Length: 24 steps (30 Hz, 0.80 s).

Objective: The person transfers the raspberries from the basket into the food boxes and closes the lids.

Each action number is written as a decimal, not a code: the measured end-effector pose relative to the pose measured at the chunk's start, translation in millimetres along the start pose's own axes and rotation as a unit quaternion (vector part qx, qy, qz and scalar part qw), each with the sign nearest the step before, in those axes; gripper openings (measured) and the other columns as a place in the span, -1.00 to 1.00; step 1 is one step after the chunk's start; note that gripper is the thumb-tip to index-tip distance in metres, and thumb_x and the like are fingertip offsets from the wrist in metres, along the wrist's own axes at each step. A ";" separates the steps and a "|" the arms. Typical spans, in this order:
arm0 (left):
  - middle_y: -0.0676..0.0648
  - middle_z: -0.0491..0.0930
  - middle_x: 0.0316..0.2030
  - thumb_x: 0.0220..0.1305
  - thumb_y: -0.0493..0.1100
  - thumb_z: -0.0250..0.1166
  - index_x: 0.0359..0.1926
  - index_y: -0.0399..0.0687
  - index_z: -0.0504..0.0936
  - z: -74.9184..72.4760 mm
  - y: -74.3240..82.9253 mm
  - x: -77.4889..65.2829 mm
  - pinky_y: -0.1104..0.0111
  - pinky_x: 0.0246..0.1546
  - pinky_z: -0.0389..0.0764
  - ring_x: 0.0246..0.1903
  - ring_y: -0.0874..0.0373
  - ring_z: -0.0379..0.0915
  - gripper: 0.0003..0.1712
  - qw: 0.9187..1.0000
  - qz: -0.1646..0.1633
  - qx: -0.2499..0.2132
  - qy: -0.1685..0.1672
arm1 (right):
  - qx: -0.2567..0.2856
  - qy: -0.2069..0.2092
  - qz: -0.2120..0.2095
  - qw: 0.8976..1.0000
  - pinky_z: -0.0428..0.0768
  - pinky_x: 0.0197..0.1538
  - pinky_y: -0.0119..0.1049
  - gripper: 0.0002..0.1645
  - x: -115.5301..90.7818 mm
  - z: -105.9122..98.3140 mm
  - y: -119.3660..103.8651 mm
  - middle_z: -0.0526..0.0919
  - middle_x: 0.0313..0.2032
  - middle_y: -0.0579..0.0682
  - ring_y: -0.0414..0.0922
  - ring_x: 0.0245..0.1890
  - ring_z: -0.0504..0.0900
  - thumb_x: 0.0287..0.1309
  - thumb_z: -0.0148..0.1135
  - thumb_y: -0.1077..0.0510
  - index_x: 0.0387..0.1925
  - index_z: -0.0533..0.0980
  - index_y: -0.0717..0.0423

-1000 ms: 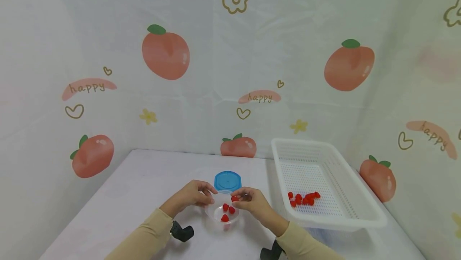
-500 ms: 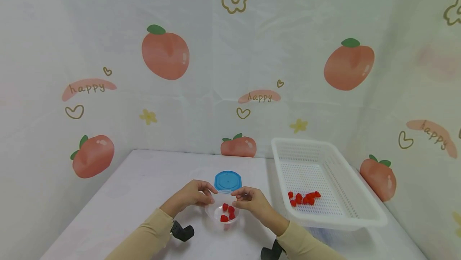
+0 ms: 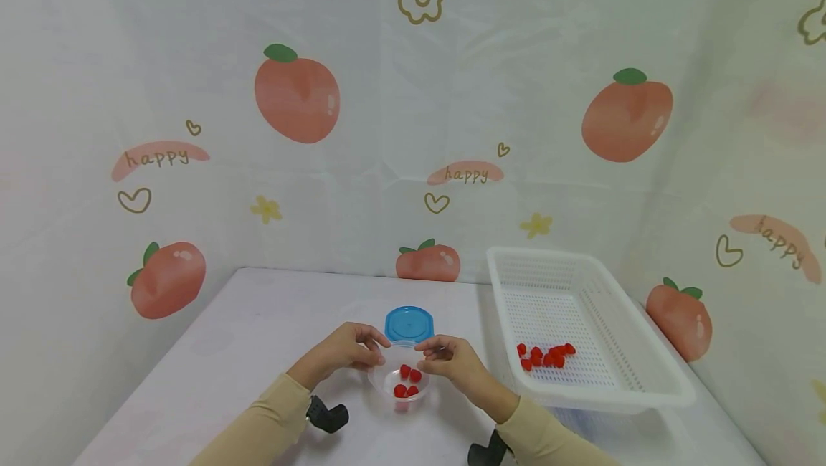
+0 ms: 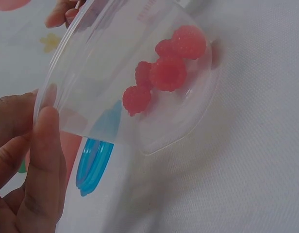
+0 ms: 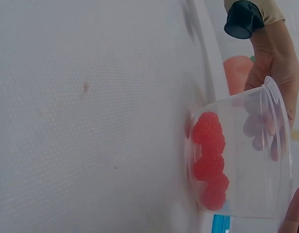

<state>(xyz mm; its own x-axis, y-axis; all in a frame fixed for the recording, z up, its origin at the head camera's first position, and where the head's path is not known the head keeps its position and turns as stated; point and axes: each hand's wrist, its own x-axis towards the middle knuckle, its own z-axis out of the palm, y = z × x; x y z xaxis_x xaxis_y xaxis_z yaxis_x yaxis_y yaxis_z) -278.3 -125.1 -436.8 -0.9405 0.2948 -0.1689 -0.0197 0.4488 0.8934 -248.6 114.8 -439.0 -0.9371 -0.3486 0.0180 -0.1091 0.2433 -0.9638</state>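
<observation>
A clear plastic tub (image 3: 379,377) holds several red raspberries (image 3: 404,373), clustered at its bottom in both wrist views. My left hand (image 3: 353,346) pinches the tub's rim on the left, the thumb on one side of the wall and fingers on the other, as the left wrist view shows. Across from it, my right hand (image 3: 457,365) hangs by the right rim, its thumb and forefinger apart and nothing between them. The right wrist view catches only a bit of its fingers (image 5: 294,212) beside the rim. The tub looks tilted in both wrist views.
A blue lid (image 3: 409,324) lies just behind the tub. To the right stands a white perforated basket (image 3: 581,400) with several more raspberries (image 3: 553,357) near its left side. Black wrist devices (image 3: 328,416) sit under the forearms. A printed curtain (image 3: 374,93) hangs behind the table.
A raspberry that was between my right fingers has dropped into the tub. The raspberries inside have shifted slightly. Both hands have kept nearly the same place.
</observation>
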 end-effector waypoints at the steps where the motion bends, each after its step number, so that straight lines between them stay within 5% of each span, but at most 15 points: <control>1: -0.05 0.53 -0.43 0.09 -0.25 0.44 -0.11 -0.22 0.66 0.1 -0.1 -0.1 0.38 -0.36 0.68 -0.51 0.17 0.48 -0.70 1.000 0.000 0.001 0.000 | 0.000 0.000 -0.001 1.000 0.61 -0.19 -0.47 -0.62 0.2 -0.3 0.6 0.61 -0.30 -0.03 -0.17 -0.30 0.53 0.11 0.35 0.24 -0.05 0.55 0.36; 14: -0.05 0.54 -0.42 0.09 -0.24 0.44 -0.12 -0.20 0.67 0.3 -0.4 -0.5 0.37 -0.36 0.68 -0.50 0.17 0.49 -0.70 1.000 0.001 0.008 0.001 | 0.049 0.006 -0.021 0.999 0.63 -0.14 -0.45 -0.53 -1.7 -6.6 -7.0 0.55 -0.28 -0.05 -0.17 -0.29 0.57 0.15 0.34 0.17 0.01 0.47 0.39; 24: -0.06 0.53 -0.41 0.08 -0.24 0.45 -0.12 -0.22 0.67 0.7 -1.2 0.0 0.37 -0.37 0.68 -0.50 0.17 0.49 -0.69 1.000 0.004 0.008 0.001 | 0.057 0.027 -0.068 0.996 0.63 -0.08 -0.41 -0.59 -6.8 -27.3 -37.8 0.52 -0.21 0.00 -0.14 -0.20 0.57 0.18 0.31 0.20 0.01 0.46 0.33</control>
<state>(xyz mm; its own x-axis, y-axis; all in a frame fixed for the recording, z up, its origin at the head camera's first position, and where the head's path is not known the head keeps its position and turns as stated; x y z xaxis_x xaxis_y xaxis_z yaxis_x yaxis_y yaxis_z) -278.1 -125.0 -438.1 -0.9413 0.2966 -0.1610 -0.0066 0.4606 0.8876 -247.2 132.7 -395.4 -0.9327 -0.3220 0.1625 -0.2018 0.0922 -0.9751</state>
